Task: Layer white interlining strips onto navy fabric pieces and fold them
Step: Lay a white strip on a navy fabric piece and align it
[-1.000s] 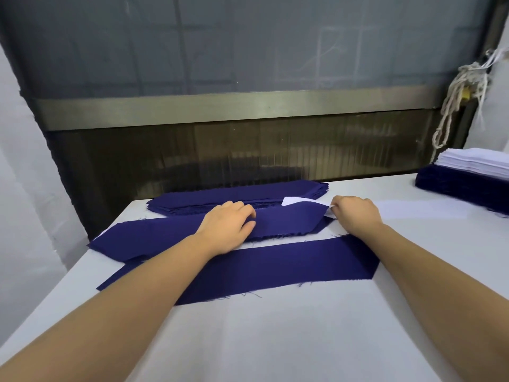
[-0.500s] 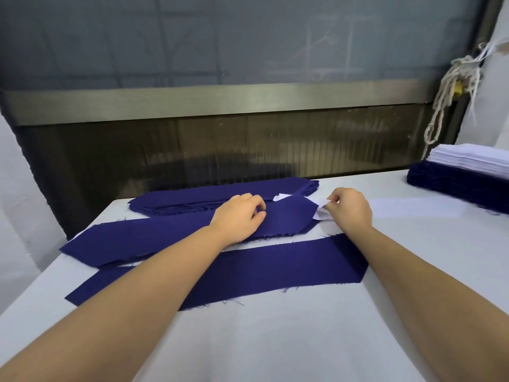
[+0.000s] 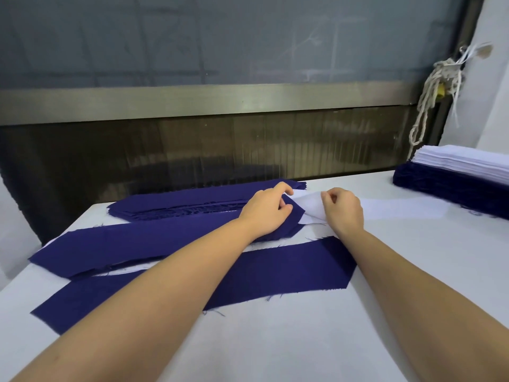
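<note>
White table (image 3: 289, 343) holds navy strips (image 3: 275, 271) before probable window (image 3: 220, 40).

Both forearms (image 3: 170, 282) bare, apparently to the elbows

Matt navy cloth strips (image 3: 275, 268) with frayed edges, thin white interlining (image 3: 311, 209), perhaps papery, brushed metal rail (image 3: 220, 102)

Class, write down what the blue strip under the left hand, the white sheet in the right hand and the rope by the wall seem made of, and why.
Blue strip: woven cloth, matt; loose threads fray at its edges.
White sheet: thin, matt, probably non-woven fabric; it lifts limp, clean-edged.
Rope: pale twisted fibre, perhaps cotton; strands show.
</note>
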Demonstrator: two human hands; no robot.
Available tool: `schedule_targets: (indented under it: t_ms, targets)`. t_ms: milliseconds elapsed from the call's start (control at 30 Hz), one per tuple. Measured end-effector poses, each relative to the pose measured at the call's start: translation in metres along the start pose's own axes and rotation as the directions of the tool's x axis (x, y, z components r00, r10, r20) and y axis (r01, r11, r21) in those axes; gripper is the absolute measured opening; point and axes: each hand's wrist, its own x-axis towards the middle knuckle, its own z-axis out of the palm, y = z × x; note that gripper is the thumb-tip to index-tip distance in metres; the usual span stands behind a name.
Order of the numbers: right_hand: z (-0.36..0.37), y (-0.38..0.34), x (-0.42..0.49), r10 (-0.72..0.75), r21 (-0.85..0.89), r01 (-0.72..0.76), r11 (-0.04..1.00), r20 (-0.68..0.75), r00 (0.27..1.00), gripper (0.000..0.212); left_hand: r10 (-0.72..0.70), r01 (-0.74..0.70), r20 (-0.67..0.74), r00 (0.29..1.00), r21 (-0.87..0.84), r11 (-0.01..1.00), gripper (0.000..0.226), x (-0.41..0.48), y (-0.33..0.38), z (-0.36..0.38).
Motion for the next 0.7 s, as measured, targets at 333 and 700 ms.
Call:
schedule_targets:
  t_ms: [333,700]
  targets:
    - [-0.003,-0.004,-0.002,-0.035,0.089,0.045,0.995,-0.106,0.994,0.025,-0.109,0.162,0.155,0.982,-0.389,0.907,0.04,0.017,0.034,0.008]
    - [-0.004,-0.011,-0.011,-0.229,0.013,0.231,0.973,-0.098,0.968,0.025,-0.435,0.375,0.186,0.881,-0.834,0.405,0.035,0.044,0.056,0.006]
